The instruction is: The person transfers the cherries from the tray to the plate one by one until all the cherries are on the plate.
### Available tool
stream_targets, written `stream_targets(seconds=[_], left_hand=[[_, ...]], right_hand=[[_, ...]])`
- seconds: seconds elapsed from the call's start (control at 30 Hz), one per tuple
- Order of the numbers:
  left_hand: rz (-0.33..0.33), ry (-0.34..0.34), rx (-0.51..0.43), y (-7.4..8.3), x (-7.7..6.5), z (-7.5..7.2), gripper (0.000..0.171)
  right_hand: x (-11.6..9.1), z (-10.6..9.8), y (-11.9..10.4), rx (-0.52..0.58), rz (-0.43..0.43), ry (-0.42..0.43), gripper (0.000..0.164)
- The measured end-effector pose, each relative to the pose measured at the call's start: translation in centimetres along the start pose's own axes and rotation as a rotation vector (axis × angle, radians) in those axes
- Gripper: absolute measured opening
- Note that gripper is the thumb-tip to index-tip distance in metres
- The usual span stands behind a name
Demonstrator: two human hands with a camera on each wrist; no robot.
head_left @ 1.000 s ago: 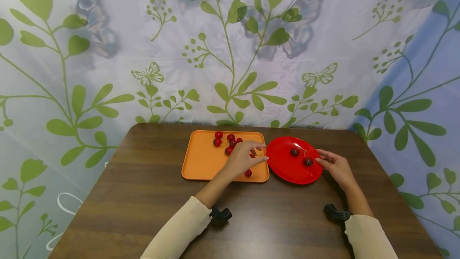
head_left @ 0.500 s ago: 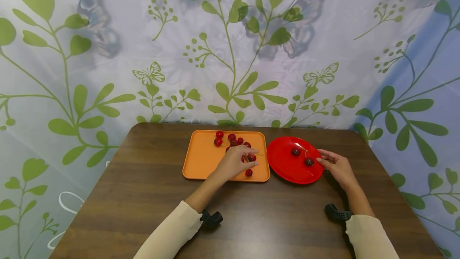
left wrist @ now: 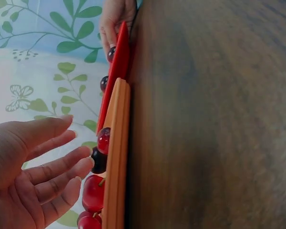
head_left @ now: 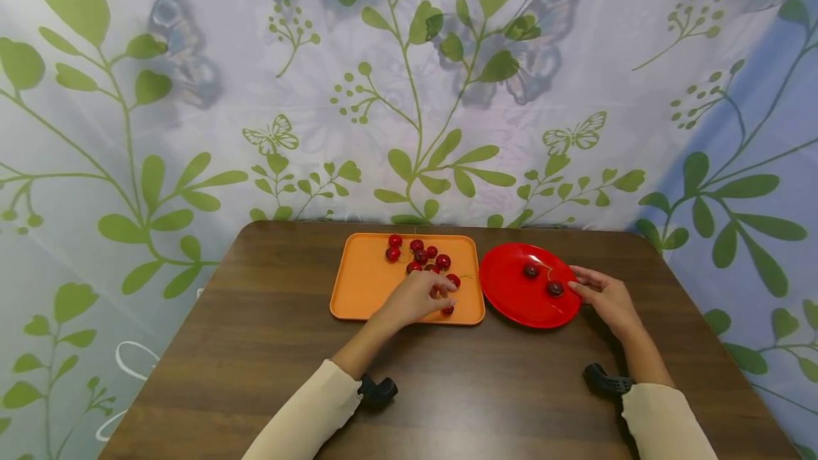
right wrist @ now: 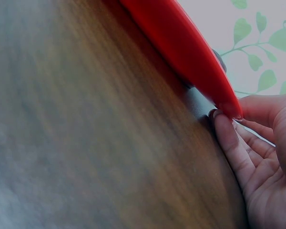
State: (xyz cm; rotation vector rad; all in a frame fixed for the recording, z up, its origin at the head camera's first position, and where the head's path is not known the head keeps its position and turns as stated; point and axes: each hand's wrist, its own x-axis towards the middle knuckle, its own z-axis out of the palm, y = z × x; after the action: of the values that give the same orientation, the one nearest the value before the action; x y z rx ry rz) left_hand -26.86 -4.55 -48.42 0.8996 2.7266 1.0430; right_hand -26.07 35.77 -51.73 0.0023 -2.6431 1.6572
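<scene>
My left hand (head_left: 414,298) hovers over the right half of an orange tray (head_left: 361,291), its fingers relaxed and apart. In the left wrist view nothing lies between the thumb and fingers of that hand (left wrist: 33,167); red cherries (left wrist: 93,193) sit just beyond the fingertips. One cherry (head_left: 448,310) near the tray's front edge is partly hidden by the left hand. My right hand (head_left: 608,304) pinches the right rim of a red plate (head_left: 517,298), one digit above and another beneath. Two dark cherries (head_left: 555,288) joined by stems rest on the plate.
Several cherries (head_left: 420,256) cluster toward the back of the tray. Tray and plate stand side by side near the far edge of the brown wooden table (head_left: 473,389). A leaf-patterned curtain (head_left: 383,91) hangs behind. Each wrist wears a black device (head_left: 378,392).
My left hand has drawn back leftward from the plate side and dropped toward the tray's front cherry. The right hand keeps its grip on the plate. The view has shifted slightly.
</scene>
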Motion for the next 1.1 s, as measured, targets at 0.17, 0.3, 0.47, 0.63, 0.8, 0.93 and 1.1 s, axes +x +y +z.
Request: stream_targets(seconds=[0.17, 0.3, 0.47, 0.63, 0.8, 0.93, 1.1], left_hand=[[-0.042, -0.042, 0.054, -0.1, -0.1, 0.5, 0.023], [-0.069, -0.052, 0.121, 0.0, -0.2, 0.8, 0.020], [-0.064, -0.053, 0.187, 0.0, -0.2, 1.2, 0.017], [-0.053, -0.048, 0.220, 0.3, -0.2, 1.3, 0.018], [-0.038, -0.032, 0.265, 0.3, -0.2, 1.7, 0.021], [-0.035, -0.034, 0.278, 0.5, -0.2, 1.9, 0.022], [-0.041, -0.031, 0.281, 0.6, -0.1, 2.1, 0.022]], right_hand=[[-0.3, 0.0, -0.7, -0.007, -0.007, -0.002, 0.052], [0.7, 0.0, 1.6, -0.001, -0.001, 0.004, 0.055], [1.2, -0.1, 2.8, -0.013, 0.007, 0.008, 0.057], [1.0, -0.2, 2.4, -0.020, 0.005, 0.013, 0.054], [0.0, 0.0, -0.1, -0.017, 0.004, 0.005, 0.052], [-0.6, 0.2, -1.2, -0.013, 0.001, -0.005, 0.051], [0.2, -0.1, 0.9, 0.001, -0.004, 0.000, 0.052]])
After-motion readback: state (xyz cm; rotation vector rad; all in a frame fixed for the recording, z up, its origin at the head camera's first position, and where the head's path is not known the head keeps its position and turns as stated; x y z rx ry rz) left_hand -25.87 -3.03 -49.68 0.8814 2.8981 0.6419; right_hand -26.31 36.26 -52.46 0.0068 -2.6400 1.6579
